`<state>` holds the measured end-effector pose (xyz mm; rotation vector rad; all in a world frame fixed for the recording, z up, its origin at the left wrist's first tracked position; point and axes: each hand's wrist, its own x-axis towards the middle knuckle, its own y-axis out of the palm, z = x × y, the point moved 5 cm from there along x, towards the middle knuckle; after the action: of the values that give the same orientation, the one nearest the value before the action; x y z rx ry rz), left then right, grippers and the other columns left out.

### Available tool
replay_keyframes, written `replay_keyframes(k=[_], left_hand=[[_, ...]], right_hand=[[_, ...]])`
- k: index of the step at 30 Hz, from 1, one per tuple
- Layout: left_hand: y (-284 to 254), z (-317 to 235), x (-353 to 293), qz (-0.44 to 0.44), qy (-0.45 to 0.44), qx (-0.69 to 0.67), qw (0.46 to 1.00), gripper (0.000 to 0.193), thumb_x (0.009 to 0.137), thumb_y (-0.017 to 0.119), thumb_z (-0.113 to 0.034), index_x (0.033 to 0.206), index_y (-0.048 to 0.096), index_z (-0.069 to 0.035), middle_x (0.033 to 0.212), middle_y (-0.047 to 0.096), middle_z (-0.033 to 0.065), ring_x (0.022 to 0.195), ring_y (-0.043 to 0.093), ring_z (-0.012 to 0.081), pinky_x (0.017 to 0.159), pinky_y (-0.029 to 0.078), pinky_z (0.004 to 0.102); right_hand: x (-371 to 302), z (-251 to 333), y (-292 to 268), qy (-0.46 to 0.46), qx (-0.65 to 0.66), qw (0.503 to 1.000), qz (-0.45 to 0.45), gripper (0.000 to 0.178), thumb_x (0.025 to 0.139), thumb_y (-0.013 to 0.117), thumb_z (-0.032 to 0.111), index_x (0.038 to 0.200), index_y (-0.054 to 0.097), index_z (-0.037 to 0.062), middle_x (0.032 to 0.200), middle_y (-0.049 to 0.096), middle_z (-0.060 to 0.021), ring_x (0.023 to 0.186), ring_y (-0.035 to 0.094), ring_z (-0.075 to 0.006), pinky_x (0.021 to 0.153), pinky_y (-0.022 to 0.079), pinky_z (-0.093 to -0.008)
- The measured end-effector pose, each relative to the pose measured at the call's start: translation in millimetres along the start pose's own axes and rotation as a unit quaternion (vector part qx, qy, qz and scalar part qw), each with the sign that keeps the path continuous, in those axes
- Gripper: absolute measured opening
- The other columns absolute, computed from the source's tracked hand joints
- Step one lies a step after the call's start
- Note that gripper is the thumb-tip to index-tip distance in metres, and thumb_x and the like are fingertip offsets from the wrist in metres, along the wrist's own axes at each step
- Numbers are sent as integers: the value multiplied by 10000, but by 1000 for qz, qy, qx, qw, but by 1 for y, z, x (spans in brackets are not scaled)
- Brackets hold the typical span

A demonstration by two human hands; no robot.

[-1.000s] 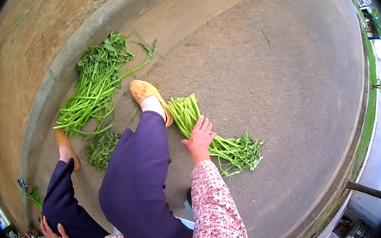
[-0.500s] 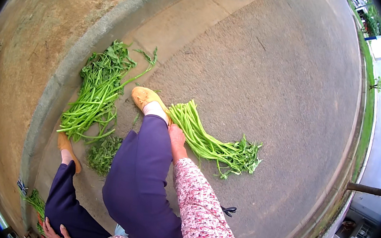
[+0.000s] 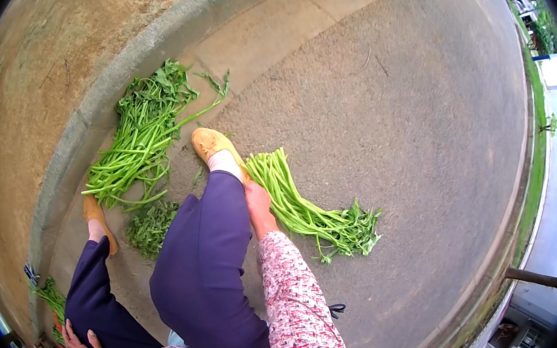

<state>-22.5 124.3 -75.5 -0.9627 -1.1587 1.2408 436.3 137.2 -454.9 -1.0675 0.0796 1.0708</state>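
My right hand point(image 3: 259, 204) reaches down beside my right ankle, between the tan shoe point(image 3: 212, 143) and a bundle of long green leafy-vegetable stalks point(image 3: 289, 199). Its fingertips are hidden against the shoe's heel and the trouser hem, so what they grip, if anything, does not show. That bundle lies on the pavement with its cut ends by the shoe and its leaves to the right. My left hand point(image 3: 82, 345) rests on my left leg at the lower left, fingers apart and holding nothing. A bigger heap of the same greens point(image 3: 136, 139) lies left of the right shoe.
A small pile of loose leaves point(image 3: 152, 227) lies between my feet. The concrete curb point(image 3: 76, 132) curves along the left, with bare soil point(image 3: 37, 81) past it. More greens point(image 3: 52, 296) sit at the lower left. A dark cord-like thing point(image 3: 337, 310) shows behind my right sleeve.
My right forearm and hand have shifted very slightly beside the ankle. The greens and my left hand stay where they were.
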Motion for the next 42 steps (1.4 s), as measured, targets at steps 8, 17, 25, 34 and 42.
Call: replay_keyframes(k=[8, 17, 25, 34, 42], left_hand=[[24, 39, -11, 35, -11, 26, 999, 514, 904, 503, -307, 1342, 435, -46, 1362, 396, 185, 1258, 361, 336, 1059, 256, 441], [22, 35, -11, 31, -1, 11, 999, 513, 908, 501, -315, 1347, 433, -59, 1370, 385, 180, 1270, 347, 334, 1065, 252, 438], [22, 39, -16, 28, -8, 15, 999, 511, 908, 499, -307, 1347, 430, -54, 1371, 386, 179, 1272, 346, 331, 1068, 249, 439], [18, 27, -11, 32, -27, 15, 999, 508, 913, 497, -297, 1347, 421, -45, 1376, 371, 185, 1282, 332, 338, 1071, 246, 442], [22, 33, -9, 40, -10, -16, 999, 507, 906, 507, -284, 1346, 423, -46, 1378, 363, 193, 1280, 331, 346, 1070, 249, 445]], right_hand=[[-17, -5, 27, 32, 138, 990, -28, 283, 862, 452, 288, 847, 589, 40, 864, 625, -260, 838, 604, -443, 701, 459, -510], [-15, -22, 51, 162, 259, 952, -4, 292, 853, 454, 299, 844, 586, 38, 1011, 603, -242, 943, 558, -424, 766, 428, -487], [-18, -9, 35, 149, 266, 947, -106, 217, 802, 547, 170, 935, 621, 15, 1155, 572, -167, 1064, 532, -365, 835, 452, -449], [-1, -32, 58, 70, 265, 961, -37, 313, 795, 465, 249, 931, 640, 28, 1010, 624, -220, 948, 581, -384, 791, 442, -461], [0, -41, 66, 73, 298, 952, -25, 372, 775, 485, 289, 994, 643, 33, 967, 649, -206, 908, 599, -370, 776, 446, -428]])
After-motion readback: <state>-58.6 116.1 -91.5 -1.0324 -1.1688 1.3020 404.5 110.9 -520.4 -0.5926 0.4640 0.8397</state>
